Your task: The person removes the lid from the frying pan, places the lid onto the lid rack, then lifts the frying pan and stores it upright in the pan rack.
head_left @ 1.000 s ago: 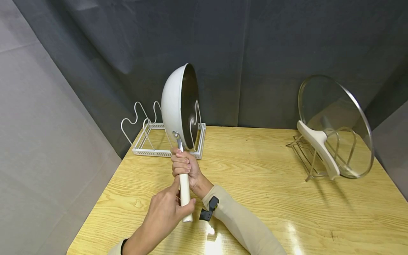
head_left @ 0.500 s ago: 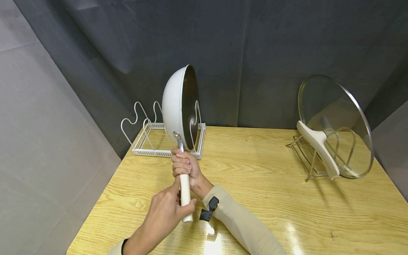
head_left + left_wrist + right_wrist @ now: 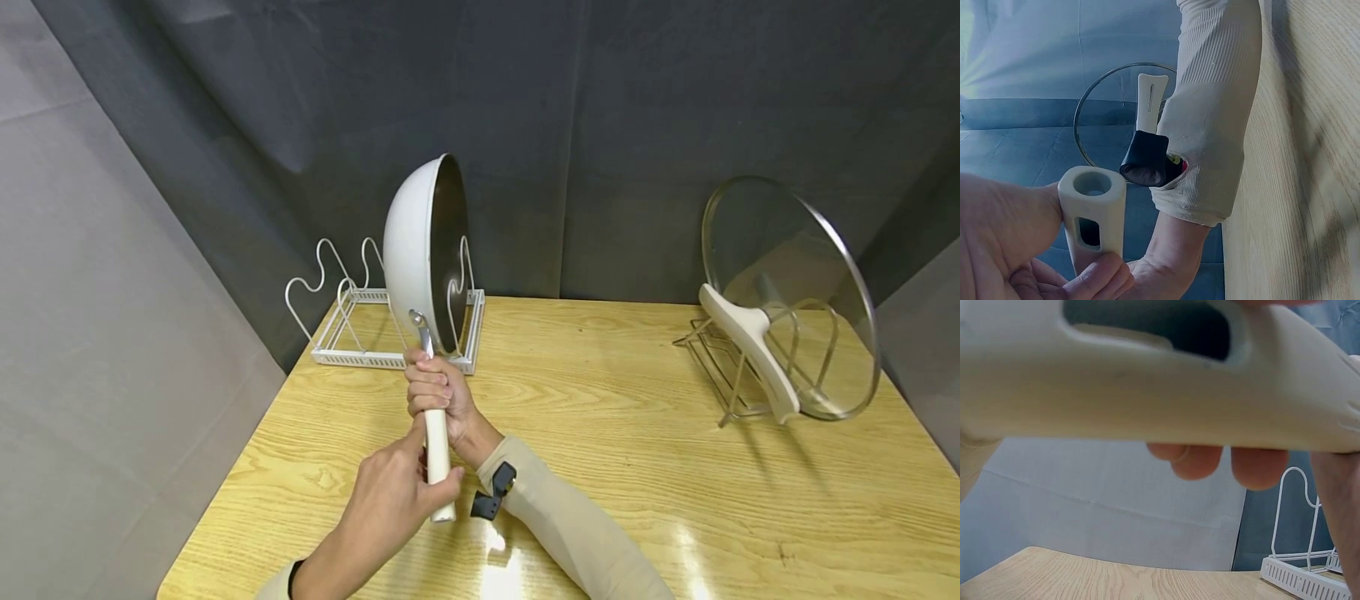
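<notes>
A white wok [image 3: 408,237] with a dark inside stands on edge among the right-hand wire loops of a white rack [image 3: 360,360]; whether it rests on the base cannot be told. Its cream handle [image 3: 437,450] points toward me. My right hand [image 3: 437,390] grips that handle close to the metal joint. Nearer the handle's end, my left hand [image 3: 386,492] holds it, thumb on the right side and most fingers hidden behind. In the left wrist view, curled fingers [image 3: 1100,278] lie against the handle [image 3: 1094,206], whose hollow end faces the camera.
At the right, a glass lid [image 3: 795,250] with a cream grip leans in a small metal wire stand [image 3: 738,408]. Grey cloth [image 3: 637,150] hangs behind the wooden table [image 3: 585,400], and a grey panel [image 3: 127,333] closes off the left side.
The wok has shifted very slightly right and down, its top edge sinking a little. Both hands keep their hold on the handle. The lid and both racks stay where they were.
</notes>
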A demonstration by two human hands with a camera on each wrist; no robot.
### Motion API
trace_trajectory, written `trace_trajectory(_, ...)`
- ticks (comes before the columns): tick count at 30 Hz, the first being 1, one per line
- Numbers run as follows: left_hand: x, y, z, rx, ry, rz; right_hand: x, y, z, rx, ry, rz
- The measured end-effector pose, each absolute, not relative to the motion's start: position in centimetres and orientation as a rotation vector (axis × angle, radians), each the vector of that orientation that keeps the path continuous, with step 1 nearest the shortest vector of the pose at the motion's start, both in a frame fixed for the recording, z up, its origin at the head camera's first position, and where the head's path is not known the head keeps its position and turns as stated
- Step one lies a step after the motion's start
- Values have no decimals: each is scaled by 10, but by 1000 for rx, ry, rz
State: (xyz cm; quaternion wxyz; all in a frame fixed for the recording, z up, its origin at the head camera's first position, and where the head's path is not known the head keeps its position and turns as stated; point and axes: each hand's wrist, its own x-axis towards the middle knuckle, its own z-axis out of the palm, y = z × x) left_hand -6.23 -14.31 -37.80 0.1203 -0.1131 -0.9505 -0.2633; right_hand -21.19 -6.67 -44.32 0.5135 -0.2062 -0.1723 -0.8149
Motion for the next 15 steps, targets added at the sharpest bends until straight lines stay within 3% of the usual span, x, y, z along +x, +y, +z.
trace_trajectory(15,-62,-142,-382,-322,-2766,-778,-213,-67,-447,-503,-417,-1958)
